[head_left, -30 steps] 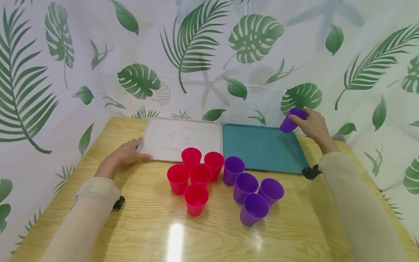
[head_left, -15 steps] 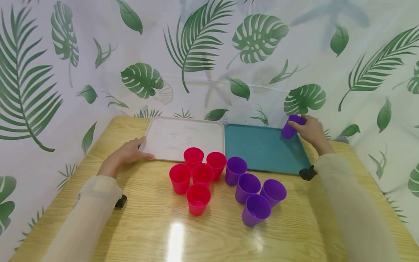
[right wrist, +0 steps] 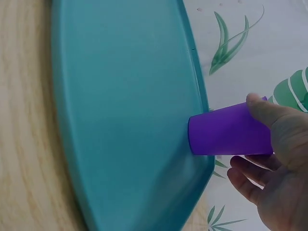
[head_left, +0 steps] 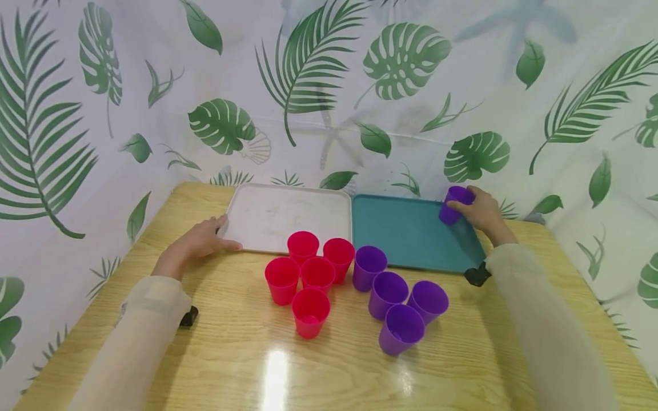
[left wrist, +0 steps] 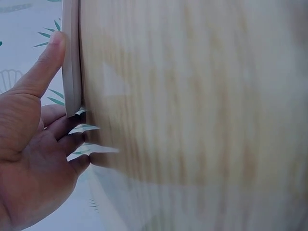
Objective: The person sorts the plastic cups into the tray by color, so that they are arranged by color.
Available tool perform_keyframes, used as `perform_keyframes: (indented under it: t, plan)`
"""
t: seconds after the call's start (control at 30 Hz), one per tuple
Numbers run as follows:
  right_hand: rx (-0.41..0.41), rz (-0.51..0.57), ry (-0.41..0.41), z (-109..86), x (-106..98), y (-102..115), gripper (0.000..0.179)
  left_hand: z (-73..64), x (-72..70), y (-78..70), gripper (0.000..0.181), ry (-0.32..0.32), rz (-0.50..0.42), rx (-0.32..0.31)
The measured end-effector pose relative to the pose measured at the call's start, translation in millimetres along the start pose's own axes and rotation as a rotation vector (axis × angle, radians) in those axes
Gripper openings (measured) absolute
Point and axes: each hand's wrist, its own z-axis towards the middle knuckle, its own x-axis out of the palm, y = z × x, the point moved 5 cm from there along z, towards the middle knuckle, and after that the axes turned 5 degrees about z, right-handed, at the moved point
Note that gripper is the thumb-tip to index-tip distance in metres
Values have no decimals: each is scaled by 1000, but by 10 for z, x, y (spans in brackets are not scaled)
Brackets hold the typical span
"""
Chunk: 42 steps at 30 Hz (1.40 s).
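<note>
My right hand [head_left: 485, 213] holds a purple cup [right wrist: 226, 130] by its upper part, thumb on one side and fingers on the other. The cup stands nearly upright at the far right corner of the teal tray [head_left: 406, 234], its base at the tray surface in the right wrist view. My left hand [head_left: 203, 238] rests at the near left corner of the white tray [head_left: 288, 214]. In the left wrist view its thumb [left wrist: 45, 65] lies along the tray's rim, while the other fingers reach past the corner, slightly bent, near the tabletop.
Several red cups [head_left: 310, 313] stand upright, mouths up, just in front of the white tray. Beside them on the right are several purple cups [head_left: 402, 330], also upright. Both groups sit on the wooden table [head_left: 231, 354]. A leaf-print cloth [head_left: 308, 85] hangs behind the trays.
My right hand has lowered the purple cup from above the teal tray's far right corner to its surface, and the cup has become more upright. The left hand stays at the white tray.
</note>
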Motion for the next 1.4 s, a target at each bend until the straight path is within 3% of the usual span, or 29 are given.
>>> perform_keyframes:
  t: [0.17,0.33,0.43,0.73,0.97,1.4]
  plan:
    - [-5,47,-59,-27,-44,9,103,-4,-8,-34,110,-6,1,11]
    - [-97,115,-195,-168,-198,160,92,-21,-10,-37,109,-2,-2,14]
    - [-139,185,-223,-305,-295,280,89,-31,-22,-33,109,-4,1,13]
    - [-218,286,-204,-796,-337,657,78,-27,-7,-27,110,3,18,6]
    - [-286,315,-144,-1146,-299,931,71,-21,-8,-40,110,-6,8,14]
    - [-413,383,-23,-1635,-120,1106,58,28,23,-5,114,5,3,11]
